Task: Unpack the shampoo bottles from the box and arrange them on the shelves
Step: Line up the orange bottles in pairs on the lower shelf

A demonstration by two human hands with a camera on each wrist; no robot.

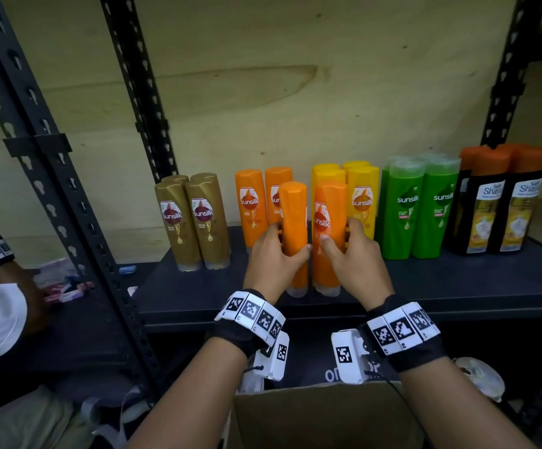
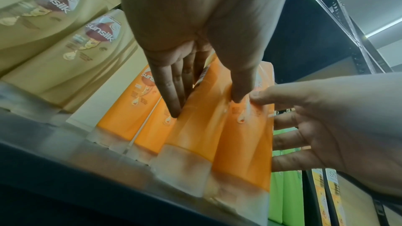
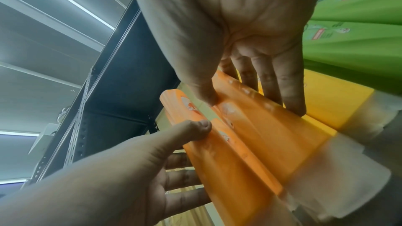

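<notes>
Two orange bottles are gripped upright, side by side on the near shelf point(image 1: 457, 286): one point(image 1: 293, 234) by the left hand point(image 1: 274, 257), one point(image 1: 328, 234) by the right hand point(image 1: 357, 257). Fingers point(image 2: 172, 95) wrapped behind are revealed only by wrist views. Only the rim of the box point(image 1: 311, 413) is shown; its contents are hidden.

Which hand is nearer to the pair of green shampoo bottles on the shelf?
The right hand. It grips an orange bottle just left of the green shampoo bottles; the left hand holds another orange bottle farther left.
</notes>
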